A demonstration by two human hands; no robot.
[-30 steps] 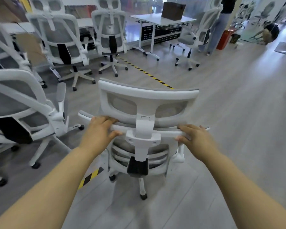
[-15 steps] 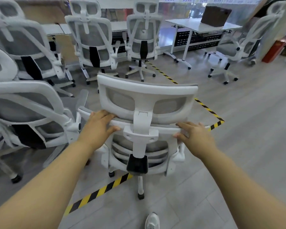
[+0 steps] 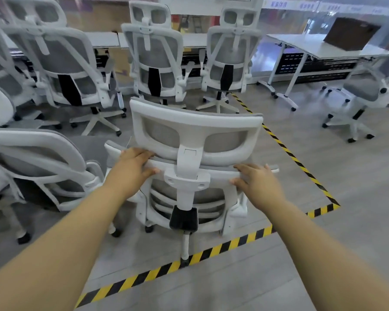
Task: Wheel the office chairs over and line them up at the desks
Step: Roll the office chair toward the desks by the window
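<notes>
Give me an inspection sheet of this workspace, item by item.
Surface: grey plank floor marked with yellow-black hazard tape.
Job's things: held chair faces the desks, one caster on the tape; two parked chairs stand backs toward camera at the long desk.
Clutter: brown box on the side table.
Grippers: left hand and right hand grip the backrest top bar, fingers curled over it.
Cables: nothing seen.
Surroundings: more white chairs at left; one stray chair at right.

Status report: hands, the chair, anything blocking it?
Left hand and right hand grip the chair backrest. Chair straddles floor tape. Parked chairs crowd ahead.
</notes>
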